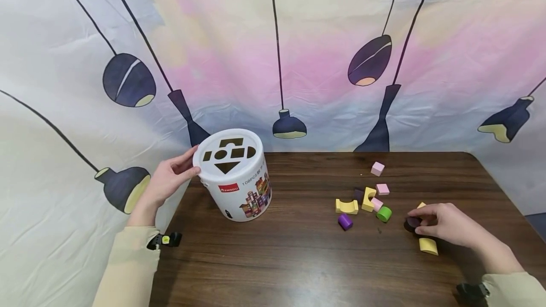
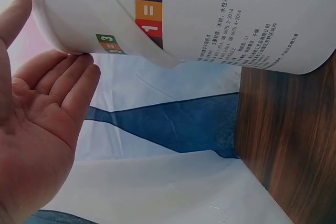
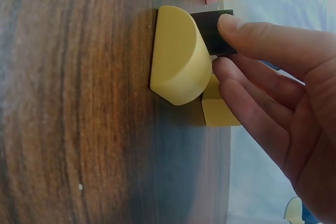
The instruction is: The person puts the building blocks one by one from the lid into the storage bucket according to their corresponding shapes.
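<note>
A white bucket with shape cut-outs in its lid stands at the table's left edge, tilted towards me. My left hand rests against its upper side, thumb at the lid's rim. In the left wrist view the palm is flat and the straight fingers touch the bucket. At the right, my right hand pinches a dark purple block that lies on the table. In the right wrist view a fingertip sits on this dark block, next to a yellow half-cylinder.
Loose blocks lie on the brown table: two pink cubes, a yellow arch, a purple cylinder, a green cylinder and a yellow half-cylinder. A printed cloth hangs behind and at the left.
</note>
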Motion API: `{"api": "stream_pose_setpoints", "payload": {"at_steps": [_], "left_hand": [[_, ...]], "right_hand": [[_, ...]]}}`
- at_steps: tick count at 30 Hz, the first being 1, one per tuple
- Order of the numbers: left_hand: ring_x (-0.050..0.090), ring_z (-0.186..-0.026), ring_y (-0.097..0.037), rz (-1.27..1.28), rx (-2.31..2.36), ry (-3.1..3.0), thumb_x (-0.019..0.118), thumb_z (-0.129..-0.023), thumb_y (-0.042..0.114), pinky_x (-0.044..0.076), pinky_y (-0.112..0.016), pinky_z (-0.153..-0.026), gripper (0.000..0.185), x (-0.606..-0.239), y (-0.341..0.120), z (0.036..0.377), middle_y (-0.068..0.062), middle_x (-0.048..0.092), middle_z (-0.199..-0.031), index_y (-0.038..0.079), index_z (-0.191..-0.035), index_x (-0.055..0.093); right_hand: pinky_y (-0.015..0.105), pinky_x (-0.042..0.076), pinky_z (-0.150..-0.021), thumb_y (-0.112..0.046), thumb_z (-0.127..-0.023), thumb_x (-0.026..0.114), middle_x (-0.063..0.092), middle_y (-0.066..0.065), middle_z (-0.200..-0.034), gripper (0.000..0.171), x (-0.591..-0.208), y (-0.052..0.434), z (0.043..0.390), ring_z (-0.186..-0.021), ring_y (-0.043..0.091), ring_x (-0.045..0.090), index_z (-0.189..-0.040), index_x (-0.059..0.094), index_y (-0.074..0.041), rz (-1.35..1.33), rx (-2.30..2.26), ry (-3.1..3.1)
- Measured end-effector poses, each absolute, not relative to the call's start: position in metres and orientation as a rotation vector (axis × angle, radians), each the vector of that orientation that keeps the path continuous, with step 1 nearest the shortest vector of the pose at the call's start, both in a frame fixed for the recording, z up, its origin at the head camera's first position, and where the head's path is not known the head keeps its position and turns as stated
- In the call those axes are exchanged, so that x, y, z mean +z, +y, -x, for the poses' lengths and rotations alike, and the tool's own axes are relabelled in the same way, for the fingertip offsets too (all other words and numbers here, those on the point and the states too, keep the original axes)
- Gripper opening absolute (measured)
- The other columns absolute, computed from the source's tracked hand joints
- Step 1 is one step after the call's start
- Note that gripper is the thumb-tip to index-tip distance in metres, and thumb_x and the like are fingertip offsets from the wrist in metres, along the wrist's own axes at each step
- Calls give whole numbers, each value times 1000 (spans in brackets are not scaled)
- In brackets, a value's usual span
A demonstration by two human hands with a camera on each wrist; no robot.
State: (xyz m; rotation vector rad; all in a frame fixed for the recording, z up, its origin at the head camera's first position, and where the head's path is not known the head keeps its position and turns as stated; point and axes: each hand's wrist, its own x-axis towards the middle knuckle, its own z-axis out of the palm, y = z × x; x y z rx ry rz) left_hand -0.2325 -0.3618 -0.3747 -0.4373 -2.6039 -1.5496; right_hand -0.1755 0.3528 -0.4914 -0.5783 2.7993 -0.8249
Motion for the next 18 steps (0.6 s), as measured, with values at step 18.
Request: {"api": "stream_pose_setpoints", "payload": {"at_steps": [18], "left_hand": [[58,-128,4,388,-1493,-2672,77,-102,18,50,-15,-98,68,-368,-360,231,-18,49,-160,8,-162,47]], "right_hand": [[26,56,-66,-15,-87,89,74,-8,-96,29,-490,350,175,-80,0,65,-113,81,-7,543,-828,2815]]}}
